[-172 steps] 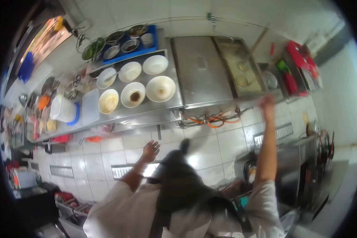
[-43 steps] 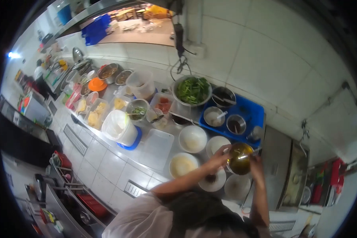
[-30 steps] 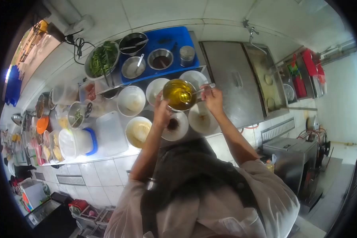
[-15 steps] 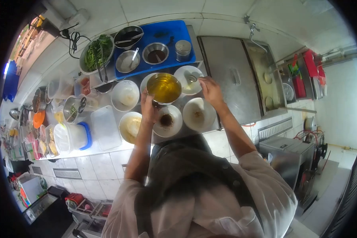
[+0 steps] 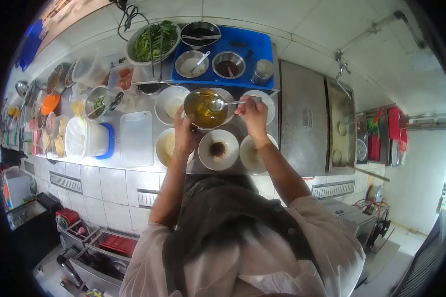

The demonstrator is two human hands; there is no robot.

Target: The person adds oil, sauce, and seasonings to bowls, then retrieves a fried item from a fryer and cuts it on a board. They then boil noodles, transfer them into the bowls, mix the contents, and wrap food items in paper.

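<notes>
My left hand [image 5: 185, 132] grips the near left rim of a metal bowl [image 5: 195, 121] holding yellow oil. My right hand [image 5: 252, 115] is closed round the handle of a spoon [image 5: 217, 104], whose head is over the oil inside that bowl. Below and around the held bowl sit several white bowls. One near bowl [image 5: 219, 161] has dark sauce at its bottom, and the near right bowl [image 5: 248, 161] is partly covered by my right forearm. At the far right stands another white bowl [image 5: 264, 99], just beyond my right hand.
A blue tray [image 5: 238, 39] at the back carries metal bowls of seasonings and a shaker [image 5: 262, 72]. Left of it is a basket of green vegetables [image 5: 156, 42] with tongs. A white tub [image 5: 86, 137] and clear lid [image 5: 137, 138] lie left; a steel cover [image 5: 302, 119] is right.
My right hand has brought the spoon left, from over the far right white bowl to inside the oil bowl. The view has shifted, so the counter appears further right.
</notes>
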